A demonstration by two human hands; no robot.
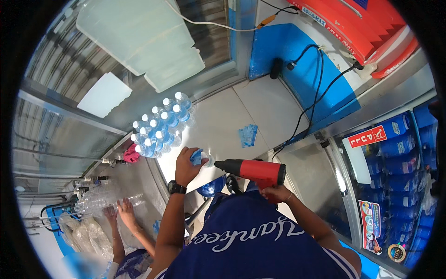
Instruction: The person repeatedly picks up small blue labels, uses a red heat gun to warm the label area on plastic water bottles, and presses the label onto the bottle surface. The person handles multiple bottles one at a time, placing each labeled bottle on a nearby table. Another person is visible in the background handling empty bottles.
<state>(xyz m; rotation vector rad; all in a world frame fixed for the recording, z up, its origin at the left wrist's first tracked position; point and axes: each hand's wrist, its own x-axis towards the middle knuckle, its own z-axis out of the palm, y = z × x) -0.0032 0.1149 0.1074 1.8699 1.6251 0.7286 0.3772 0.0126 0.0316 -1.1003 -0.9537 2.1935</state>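
My left hand [186,162] is closed around a small clear plastic bottle [208,161] with a blue label or sleeve, held low over the white tabletop [218,116]. In my right hand [278,193] is a red and black heat gun [258,170], gripped by its handle. Its dark nozzle points left, close to the bottle. Beyond my left hand, several white-capped water bottles [160,124] stand grouped upright. A small pile of flat blue labels [248,136] lies on the tabletop to the right.
A co-worker's hands [121,210] reach toward clear bottles [95,199] at the lower left. Black cables [320,88] hang along the blue wall at the right. A glass door [320,172] and stacked blue containers [399,172] are farther right. A pink cloth [131,154] lies beside the bottles.
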